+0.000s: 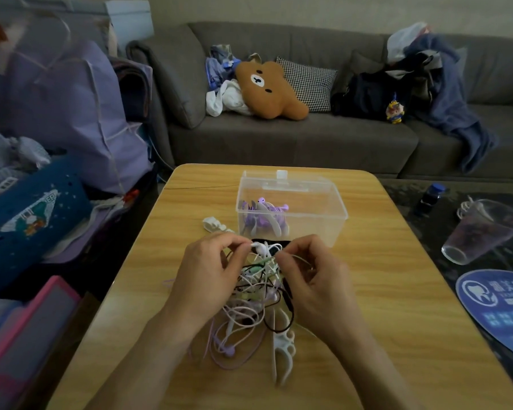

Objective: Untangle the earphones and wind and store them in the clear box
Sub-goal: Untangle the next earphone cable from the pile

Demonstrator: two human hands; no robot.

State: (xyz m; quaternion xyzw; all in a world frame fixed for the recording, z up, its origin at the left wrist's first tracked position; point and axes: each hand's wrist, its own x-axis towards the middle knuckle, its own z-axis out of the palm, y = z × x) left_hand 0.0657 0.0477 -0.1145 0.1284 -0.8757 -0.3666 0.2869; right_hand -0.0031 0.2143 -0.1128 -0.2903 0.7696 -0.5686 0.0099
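My two hands work over one wooden table (397, 291). Between them lies one tangled heap of earphones (249, 294): thin cords in white, pale pink, lilac, light green and black, looped through each other so tightly that I cannot count the separate pairs. My left hand (208, 273) has its fingers curled, thumb and forefinger pinching a white earbud at the top of the heap. My right hand (314, 273) is curled too, its fingertips pinching cords at the heap's upper right. One white cord winder (283, 347) with a fishbone outline lies at the near edge of the tangle, touching the cords, and a second white one (212, 224) lies beside the box's left wall. One clear box (317, 220) stands just beyond my hands, open, its lid upright behind it. Inside, at the left end, sits one lilac set of earphones (264, 216) wound on a white winder.
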